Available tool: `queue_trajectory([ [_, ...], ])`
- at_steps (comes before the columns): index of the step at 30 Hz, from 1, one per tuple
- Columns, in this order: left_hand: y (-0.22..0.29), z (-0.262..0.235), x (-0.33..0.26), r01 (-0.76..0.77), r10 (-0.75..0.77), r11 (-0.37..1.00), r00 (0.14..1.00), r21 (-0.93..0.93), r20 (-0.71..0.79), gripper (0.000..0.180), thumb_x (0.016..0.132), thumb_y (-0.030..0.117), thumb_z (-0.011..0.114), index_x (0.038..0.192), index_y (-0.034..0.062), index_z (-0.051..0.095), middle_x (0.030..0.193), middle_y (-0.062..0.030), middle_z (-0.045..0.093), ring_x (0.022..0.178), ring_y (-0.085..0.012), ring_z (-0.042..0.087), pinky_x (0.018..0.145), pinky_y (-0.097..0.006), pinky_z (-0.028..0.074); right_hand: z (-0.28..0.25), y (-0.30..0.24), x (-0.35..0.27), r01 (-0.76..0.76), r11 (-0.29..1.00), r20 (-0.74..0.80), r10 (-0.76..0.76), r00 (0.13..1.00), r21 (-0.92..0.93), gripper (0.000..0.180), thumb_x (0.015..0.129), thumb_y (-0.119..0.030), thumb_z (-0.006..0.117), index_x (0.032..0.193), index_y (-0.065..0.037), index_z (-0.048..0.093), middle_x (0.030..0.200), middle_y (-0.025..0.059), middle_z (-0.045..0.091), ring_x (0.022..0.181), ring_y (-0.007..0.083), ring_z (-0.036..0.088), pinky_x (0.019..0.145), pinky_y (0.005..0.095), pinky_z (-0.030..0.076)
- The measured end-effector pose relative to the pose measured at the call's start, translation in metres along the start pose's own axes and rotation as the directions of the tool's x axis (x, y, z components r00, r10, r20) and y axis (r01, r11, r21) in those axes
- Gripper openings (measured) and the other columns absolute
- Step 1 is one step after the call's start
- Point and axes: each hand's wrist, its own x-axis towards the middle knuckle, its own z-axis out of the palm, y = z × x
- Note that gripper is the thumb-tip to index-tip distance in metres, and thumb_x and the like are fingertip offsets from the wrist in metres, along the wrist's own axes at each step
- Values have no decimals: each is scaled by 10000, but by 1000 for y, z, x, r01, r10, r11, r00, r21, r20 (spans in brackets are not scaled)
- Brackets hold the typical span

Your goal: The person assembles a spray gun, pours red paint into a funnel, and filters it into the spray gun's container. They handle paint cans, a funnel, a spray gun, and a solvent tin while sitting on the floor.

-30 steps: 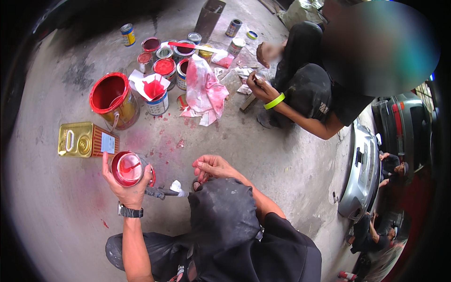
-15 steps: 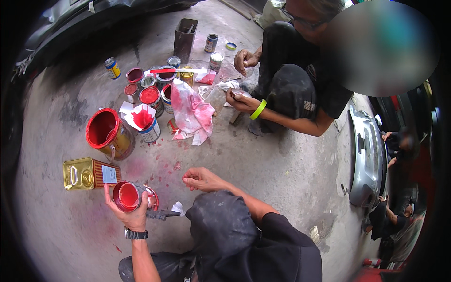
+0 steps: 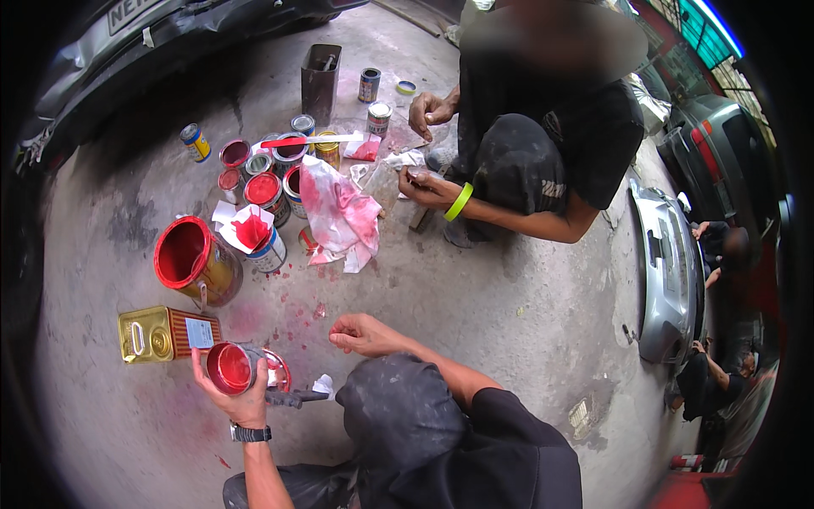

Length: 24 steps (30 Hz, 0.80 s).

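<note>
My left hand (image 3: 243, 400) is wrapped around a cup of red paint (image 3: 229, 368), tilted with its open mouth facing up toward me. Beside it a black handle-like part (image 3: 290, 398) sticks out to the right; whether it belongs to the cup I cannot tell. A red-rimmed round piece (image 3: 278, 371) shows partly behind the cup. My right hand (image 3: 366, 334) hangs in front of my knee with its fingers curled, and nothing shows in it.
A large red paint bucket (image 3: 197, 261) and a gold rectangular tin (image 3: 148, 335) stand at left. Several paint cans (image 3: 267, 193), a stained rag (image 3: 339, 208) and a tall dark container (image 3: 320, 85) lie beyond. A crouching co-worker (image 3: 543, 153) faces me; a silver bumper (image 3: 664, 271) lies at right.
The whole view has shifted, showing more of the cars. The cup has tilted slightly in my left hand, and the paint lies differently in it. My right hand stays near my knee.
</note>
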Motion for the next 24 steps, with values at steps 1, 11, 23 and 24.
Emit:
queue_trajectory([
  [1,1,0,0,8,-8,1000,1000,-8,3,1055,606,175,920,1467,-7,337,1492,-181,401,1374,-339,423,1146,-452,366,0,0,0,4,1000,-1,-4,1000,-6,349,1011,-319,617,1080,23,626,863,31,631,784,122,615,685,299,498],
  [11,1,0,1,-10,10,1000,1000,-20,-13,1016,640,193,905,1476,8,358,1477,-167,418,1328,-314,459,1111,-433,399,3,-5,-2,12,1000,2,-12,1000,0,365,1006,-332,619,1077,26,635,844,39,634,771,128,610,689,314,496],
  [23,1,1,-1,15,-14,997,1000,-72,3,1036,620,180,918,1469,3,350,1483,-174,409,1331,-318,460,1111,-430,407,4,-1,-3,-13,1000,2,13,1000,25,341,1015,-299,609,1089,33,632,856,39,634,792,128,602,716,304,500],
  [24,2,1,0,31,-32,993,1000,-112,1,1021,626,171,915,1468,9,361,1480,-165,415,1331,-312,461,1114,-426,405,3,0,-2,-6,1000,4,6,1000,12,336,1016,-295,608,1089,32,632,859,39,634,792,127,601,716,304,500],
])
